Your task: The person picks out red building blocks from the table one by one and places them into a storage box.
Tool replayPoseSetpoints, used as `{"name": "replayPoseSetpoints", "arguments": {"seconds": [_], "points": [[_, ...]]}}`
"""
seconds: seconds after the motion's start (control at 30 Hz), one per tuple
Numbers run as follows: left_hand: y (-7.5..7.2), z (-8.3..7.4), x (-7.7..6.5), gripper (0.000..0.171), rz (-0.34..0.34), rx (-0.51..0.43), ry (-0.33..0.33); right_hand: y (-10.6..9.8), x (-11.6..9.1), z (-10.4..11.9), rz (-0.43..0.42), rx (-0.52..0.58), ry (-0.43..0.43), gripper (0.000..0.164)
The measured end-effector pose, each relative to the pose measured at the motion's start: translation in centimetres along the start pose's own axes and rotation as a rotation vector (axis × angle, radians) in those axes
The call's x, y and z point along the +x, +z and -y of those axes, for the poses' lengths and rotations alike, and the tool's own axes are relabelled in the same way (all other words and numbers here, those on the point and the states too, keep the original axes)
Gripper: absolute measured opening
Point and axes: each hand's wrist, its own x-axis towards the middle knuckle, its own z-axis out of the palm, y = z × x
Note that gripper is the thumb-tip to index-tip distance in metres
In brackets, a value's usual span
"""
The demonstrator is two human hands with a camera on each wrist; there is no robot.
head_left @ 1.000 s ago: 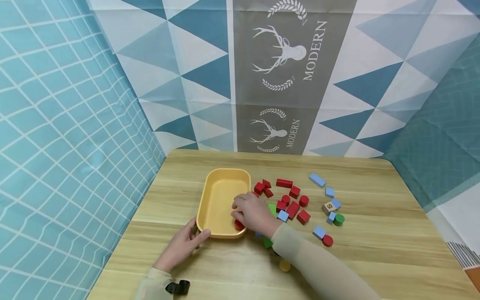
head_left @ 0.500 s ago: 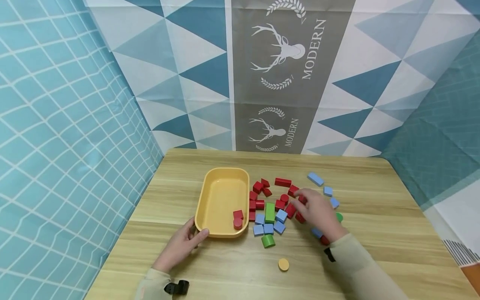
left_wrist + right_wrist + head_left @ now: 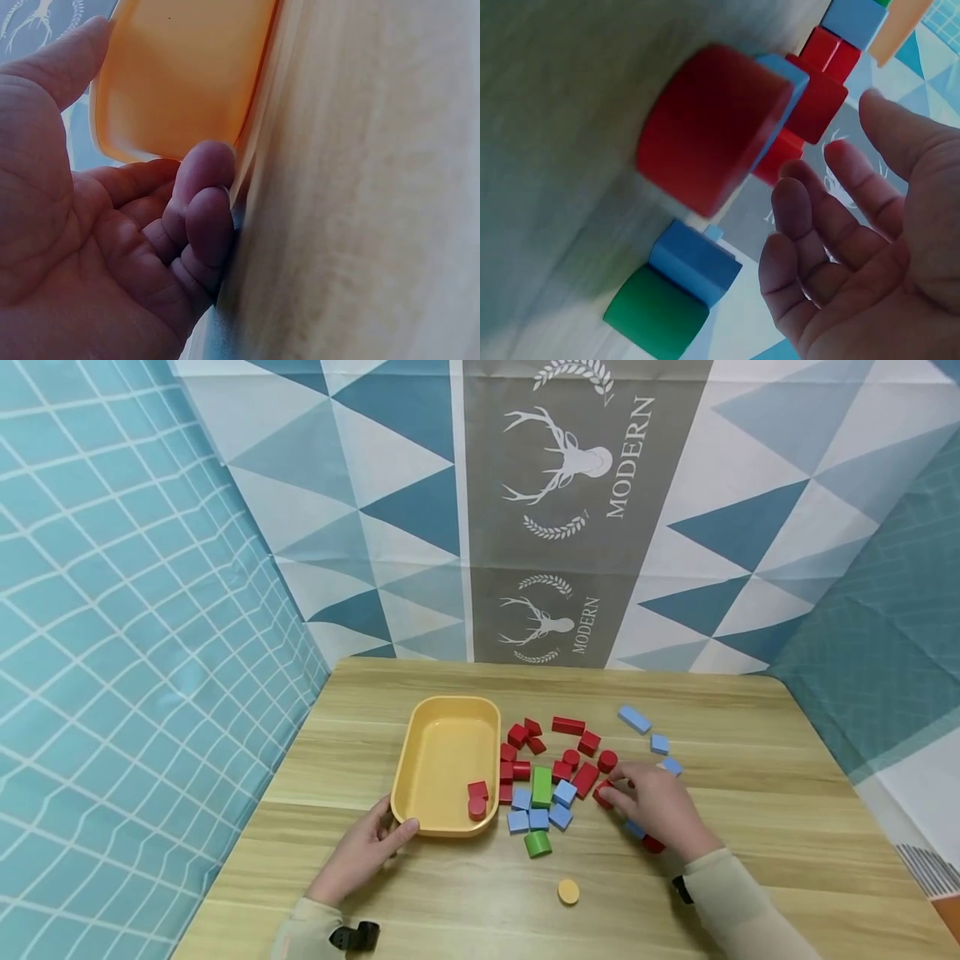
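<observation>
My left hand (image 3: 366,853) grips the near-left corner of a yellow plastic tray (image 3: 444,747), thumb over the rim and fingers against the outside wall. Two red blocks (image 3: 477,790) sit in the tray's near-right corner. Over the right-hand side of the scattered blocks, my right hand (image 3: 662,810) reaches down with thumb and index fingertip right at a red block (image 3: 602,793) on the table. In the right wrist view its fingers are loosely bent and spread, with the red block (image 3: 817,106) just beyond the thumb and index tips. A red cylinder (image 3: 712,127) lies close to that camera.
Several red blocks (image 3: 568,726) lie right of the tray. Blue blocks (image 3: 538,819) and green ones (image 3: 542,787) cluster nearer. A yellow disc (image 3: 567,892) lies alone toward the front. Further blue blocks (image 3: 634,719) stand at the far right. A patterned cloth (image 3: 540,527) hangs behind the table.
My right hand has left the tray's near-right corner, where two red blocks now show, and moved right to the red block at the group's edge. The left hand stays on the tray.
</observation>
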Motion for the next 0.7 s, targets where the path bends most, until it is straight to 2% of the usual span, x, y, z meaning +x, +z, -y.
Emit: {"name": "replayPoseSetpoints", "arguments": {"seconds": [0.23,0.37,0.5,0.6,0.7], "points": [[0.4,2.6,1.1,0.060,-0.004,0.002,0.009,0.3,0.0,0.7,-0.003,-0.046,-0.016,0.021],[0.3,3.7,1.5,0.062,0.016,-0.015,0.011,0.2,-0.1,1.0,-0.002,-0.076,-0.020,0.019],[0.3,3.9,1.5,0.062,0.027,-0.026,0.015,-0.2,0.0,1.8,-0.014,-0.092,-0.018,0.019],[0.3,3.7,1.4,0.061,0.014,0.000,0.005,-0.7,0.2,3.1,-0.048,-0.061,-0.028,0.019],[0.4,3.3,1.2,0.060,-0.008,0.025,-0.006,-1.1,0.8,5.2,-0.094,-0.016,-0.085,0.019]]}}
